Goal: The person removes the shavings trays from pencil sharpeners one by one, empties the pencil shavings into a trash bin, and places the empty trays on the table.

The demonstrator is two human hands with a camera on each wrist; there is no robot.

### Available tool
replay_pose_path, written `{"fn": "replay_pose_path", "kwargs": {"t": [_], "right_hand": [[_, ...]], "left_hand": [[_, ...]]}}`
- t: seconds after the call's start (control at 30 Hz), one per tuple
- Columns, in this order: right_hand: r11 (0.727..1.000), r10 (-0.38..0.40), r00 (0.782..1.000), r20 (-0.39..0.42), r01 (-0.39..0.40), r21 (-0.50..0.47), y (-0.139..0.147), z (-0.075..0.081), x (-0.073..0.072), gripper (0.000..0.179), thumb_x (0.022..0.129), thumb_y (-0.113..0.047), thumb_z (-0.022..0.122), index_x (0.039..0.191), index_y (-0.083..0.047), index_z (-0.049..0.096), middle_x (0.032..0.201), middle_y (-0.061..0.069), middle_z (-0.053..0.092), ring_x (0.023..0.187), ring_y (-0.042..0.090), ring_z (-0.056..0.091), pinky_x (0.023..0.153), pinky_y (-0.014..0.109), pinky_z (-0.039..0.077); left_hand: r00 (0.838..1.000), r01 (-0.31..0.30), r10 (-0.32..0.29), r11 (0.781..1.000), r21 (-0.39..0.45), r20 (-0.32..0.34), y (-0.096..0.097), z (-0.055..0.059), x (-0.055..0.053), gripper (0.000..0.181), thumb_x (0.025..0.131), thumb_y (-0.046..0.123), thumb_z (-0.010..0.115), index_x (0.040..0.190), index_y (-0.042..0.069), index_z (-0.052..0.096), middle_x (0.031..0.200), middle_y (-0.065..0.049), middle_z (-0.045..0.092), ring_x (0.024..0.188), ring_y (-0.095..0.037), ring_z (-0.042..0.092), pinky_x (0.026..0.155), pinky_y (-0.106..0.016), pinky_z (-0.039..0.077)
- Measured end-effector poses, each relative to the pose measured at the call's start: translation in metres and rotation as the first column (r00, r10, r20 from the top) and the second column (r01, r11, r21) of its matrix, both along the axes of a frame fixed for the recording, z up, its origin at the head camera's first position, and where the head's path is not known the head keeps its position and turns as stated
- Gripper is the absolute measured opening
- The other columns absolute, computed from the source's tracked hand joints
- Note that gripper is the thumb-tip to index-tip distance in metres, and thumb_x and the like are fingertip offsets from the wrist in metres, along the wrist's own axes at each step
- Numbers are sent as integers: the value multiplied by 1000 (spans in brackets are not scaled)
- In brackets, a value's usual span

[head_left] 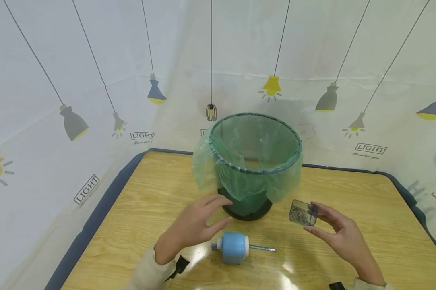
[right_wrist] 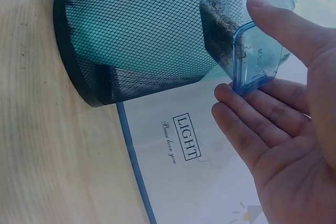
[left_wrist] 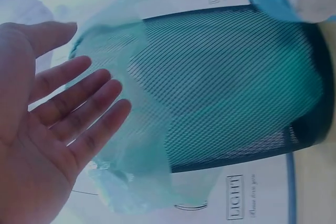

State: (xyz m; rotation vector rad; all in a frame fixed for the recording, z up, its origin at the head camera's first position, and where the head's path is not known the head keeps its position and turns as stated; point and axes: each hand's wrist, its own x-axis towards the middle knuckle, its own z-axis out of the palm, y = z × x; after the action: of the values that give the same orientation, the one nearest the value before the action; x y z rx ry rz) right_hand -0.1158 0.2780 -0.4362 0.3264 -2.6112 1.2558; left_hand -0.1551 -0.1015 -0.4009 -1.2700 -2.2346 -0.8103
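My right hand (head_left: 342,235) pinches a small see-through shavings drawer (head_left: 302,212) between thumb and fingers, to the right of the bin. Dark pencil shavings (right_wrist: 223,27) lie inside the drawer in the right wrist view. My left hand (head_left: 194,223) holds nothing; its fingers are spread apart in the left wrist view, in front of the bin. Below it, a blue pencil sharpener (head_left: 234,248) lies on the table with a pencil (head_left: 263,247) sticking out of its right end. A mesh wastebasket (left_wrist: 226,87) stands upright behind the hands, lined with a green plastic bag (head_left: 239,181).
The wooden table (head_left: 160,181) has a dark blue edge (head_left: 105,201) along its left, back and right sides. Behind it hangs a pale sheet (head_left: 178,48) printed with lamps. Small dark specks lie on the table near the sharpener.
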Motion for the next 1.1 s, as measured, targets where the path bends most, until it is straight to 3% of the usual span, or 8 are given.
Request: {"fn": "replay_pose_path", "kwargs": {"t": [0.13, 0.33, 0.6, 0.7, 0.83, 0.93, 1.1], "right_hand": [[1000, 23, 999, -44, -23, -7, 0, 3, -1, 61, 83, -8, 80, 139, -6, 55, 115, 14, 69, 104, -7, 60, 89, 4, 42], [1000, 10, 999, -44, -10, 2, 2, 12, 0, 62, 84, -10, 80, 141, -7, 54, 118, 16, 67, 105, -10, 58, 89, 3, 42], [999, -16, 999, -38, 18, 41, 5, 17, -1, 64, 85, -14, 80, 143, -11, 53, 124, 15, 65, 106, -16, 52, 86, 2, 41], [999, -21, 998, -63, 24, 42, 6, 18, -2, 64, 84, -12, 80, 142, -12, 54, 122, 13, 66, 105, -16, 54, 86, 2, 41], [999, -24, 996, -89, 27, 29, 8, 20, -2, 63, 83, -9, 81, 140, -13, 56, 120, -2, 66, 105, -14, 56, 87, 2, 41], [999, -19, 995, -102, 21, 25, 9, 22, -2, 63, 82, -8, 81, 140, -13, 56, 120, -13, 63, 105, -14, 56, 87, 2, 42], [999, -16, 992, -122, 19, 26, 9, 26, -2, 65, 81, -6, 82, 140, -12, 56, 118, -10, 65, 106, -14, 56, 86, 2, 42]], "left_hand": [[997, -23, 27, 998, 57, -75, 2, 13, -5, 30, 94, 23, 70, 117, 4, 66, 111, -5, 68, 102, -16, 66, 87, -26, 55], [981, -35, 65, 986, 162, -183, 6, 27, -14, 24, 91, 13, 73, 110, 0, 68, 108, -9, 68, 100, -21, 66, 87, -30, 55], [935, -51, 144, 959, 278, -323, 18, 38, -30, 24, 83, 2, 76, 105, -2, 69, 105, -14, 67, 101, -28, 64, 90, -36, 54], [916, -74, 179, 955, 288, -359, 22, 39, -36, 27, 82, 2, 78, 107, -2, 69, 107, -15, 68, 106, -30, 63, 96, -39, 52], [900, -103, 210, 954, 281, -383, 26, 38, -41, 29, 83, 6, 78, 110, -2, 69, 112, -16, 68, 112, -33, 61, 102, -41, 48], [896, -119, 217, 957, 263, -386, 29, 37, -44, 33, 85, 11, 77, 114, -1, 69, 116, -17, 67, 117, -34, 59, 105, -44, 46], [902, -147, 215, 968, 204, -374, 35, 36, -48, 38, 91, 16, 72, 124, 0, 66, 123, -17, 65, 122, -34, 56, 106, -49, 44]]}}
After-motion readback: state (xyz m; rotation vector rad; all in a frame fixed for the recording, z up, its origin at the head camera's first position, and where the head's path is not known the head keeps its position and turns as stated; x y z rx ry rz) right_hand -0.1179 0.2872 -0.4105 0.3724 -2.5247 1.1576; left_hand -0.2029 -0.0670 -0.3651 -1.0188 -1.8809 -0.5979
